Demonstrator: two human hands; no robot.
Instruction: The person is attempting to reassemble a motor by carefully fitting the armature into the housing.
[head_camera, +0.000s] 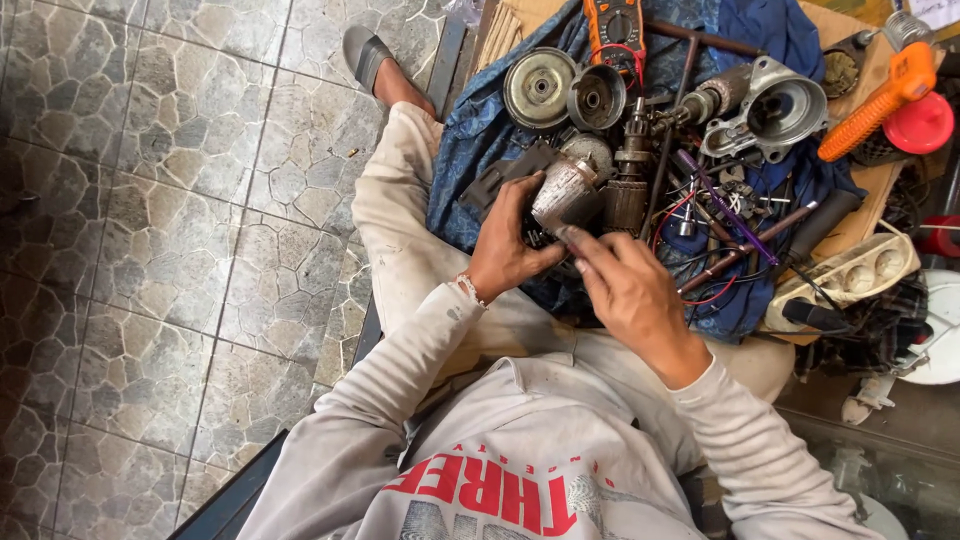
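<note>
- Pale grey sleeves come nearest the lens, both arms reaching forward over the person's lap to a blue cloth (470, 150) spread with tool parts.
- Left hand (505, 245) is curled around the lower side of a grey metal motor armature (565, 192), thumb up along its body, holding it firmly.
- Right hand (625, 290) sits just beside and below the part, its forefinger stretched out and touching the near end; it grips nothing else, as far as can be seen.
- By its look the armature is heavy for its size, stiff and greasy, so likely slippery; the broad ribbed middle seems the safest place to grasp, since fine copper windings and a commutator could be damaged by squeezing.
- Beyond the hands lie two round metal housings (540, 88), a drill chuck (630, 165) and an aluminium gear case (775, 108).
- Farther off to the right of the hands: an orange-handled tool (875, 105), purple-shafted screwdrivers (725, 205) and a cream power strip (850, 275).
</note>
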